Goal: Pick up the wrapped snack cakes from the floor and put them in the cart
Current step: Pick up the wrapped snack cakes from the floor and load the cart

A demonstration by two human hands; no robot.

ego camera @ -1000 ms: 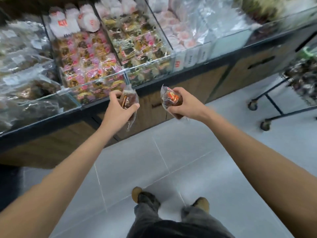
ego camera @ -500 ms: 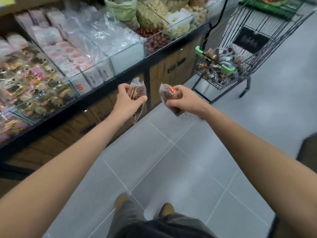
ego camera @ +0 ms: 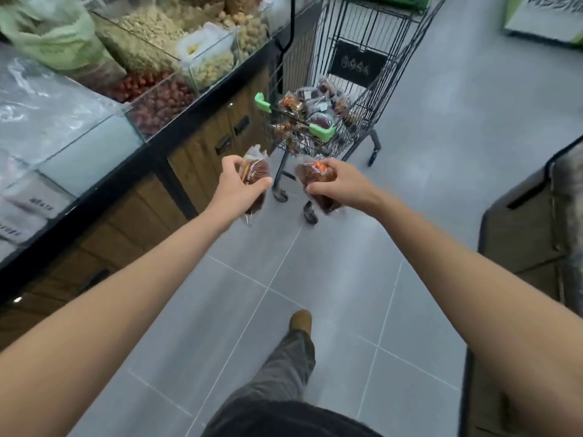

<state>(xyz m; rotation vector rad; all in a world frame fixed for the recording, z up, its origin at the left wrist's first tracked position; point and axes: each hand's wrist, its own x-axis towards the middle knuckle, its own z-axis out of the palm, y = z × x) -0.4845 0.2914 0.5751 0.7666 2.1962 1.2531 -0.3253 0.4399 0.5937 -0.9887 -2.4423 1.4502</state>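
Observation:
My left hand [ego camera: 237, 187] grips a brown snack cake in clear wrap [ego camera: 256, 175], held out at chest height. My right hand [ego camera: 342, 182] grips a second wrapped snack cake [ego camera: 315, 176] with an orange label. Both hands are side by side, just short of the black wire cart [ego camera: 362, 42] ahead. The cart's lower basket with green corner guards holds several wrapped snack cakes [ego camera: 310, 110]. No cakes show on the grey tile floor in view.
A long display counter [ego camera: 202, 137] with clear bins of nuts, red dates and bagged goods runs along the left. A wooden stand [ego camera: 530, 222] sits at the right edge. My leg and shoe [ego camera: 299, 323] step forward on the tile aisle.
My view has swung right and forward along the counter; the cart has come from the far right to straight ahead and nearer. Both hands keep hold of their cakes.

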